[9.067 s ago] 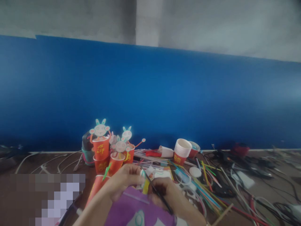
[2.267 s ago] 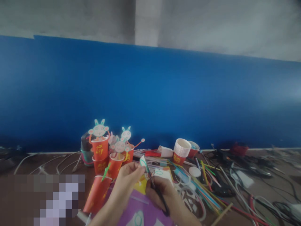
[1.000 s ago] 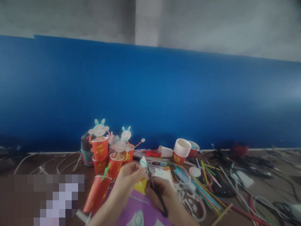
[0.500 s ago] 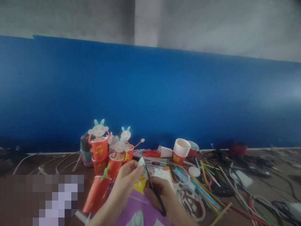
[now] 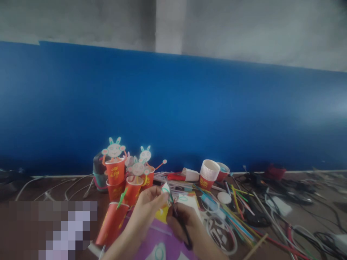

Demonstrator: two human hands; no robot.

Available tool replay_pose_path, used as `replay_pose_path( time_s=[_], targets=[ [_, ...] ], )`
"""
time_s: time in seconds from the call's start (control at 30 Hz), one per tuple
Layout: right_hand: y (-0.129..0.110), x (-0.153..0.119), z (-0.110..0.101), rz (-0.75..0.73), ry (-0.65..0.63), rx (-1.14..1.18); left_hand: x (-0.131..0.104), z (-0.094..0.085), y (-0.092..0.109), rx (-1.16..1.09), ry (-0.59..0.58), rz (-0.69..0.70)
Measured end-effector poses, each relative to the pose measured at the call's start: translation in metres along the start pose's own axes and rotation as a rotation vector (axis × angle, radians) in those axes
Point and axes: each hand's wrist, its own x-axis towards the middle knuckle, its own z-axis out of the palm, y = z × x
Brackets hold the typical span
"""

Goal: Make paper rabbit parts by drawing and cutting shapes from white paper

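Pinched between the fingers of my left hand (image 5: 148, 204) is a small white paper piece (image 5: 165, 188) with a green outline drawn on it. My right hand (image 5: 187, 220) grips a pair of dark scissors (image 5: 182, 225), whose blades point up and meet the right edge of that paper. Below both hands lies a purple sheet (image 5: 154, 238). A white paper scrap with a green oval (image 5: 159, 251) rests on it, and another marked white sheet (image 5: 189, 204) sits just beyond my right hand.
Red paper cups (image 5: 115, 171) with paper rabbit figures (image 5: 114, 150) stand at the left; one red cup (image 5: 112, 224) lies tipped. A cup stack (image 5: 209, 175), a tape roll (image 5: 221, 234), coloured sticks (image 5: 238, 225) and cables (image 5: 300, 231) crowd the right. A blue wall panel (image 5: 173, 108) rises behind.
The paper piece in my left hand has shifted slightly down and right. The scissors stay at its edge, their blades slightly turned. The surrounding things look the same.
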Motion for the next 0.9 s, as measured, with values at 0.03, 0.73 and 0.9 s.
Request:
replay_pose_path(
  time_s=[0.03, 0.73, 0.9],
  targets=[
    [-0.0002, -0.0002, -0.0001, -0.005, -0.001, -0.006, -0.0002, -0.0003, -0.0004, -0.003, -0.001, -0.002],
    [0.0012, 0.0006, -0.0031, -0.010, -0.006, -0.068, 0.0020, -0.0029, -0.0002, 0.059, -0.013, -0.004],
    [0.0013, 0.0000, -0.0047, -0.015, -0.025, -0.071, 0.0018, -0.0022, 0.0042, 0.059, -0.014, -0.010]
  ],
)
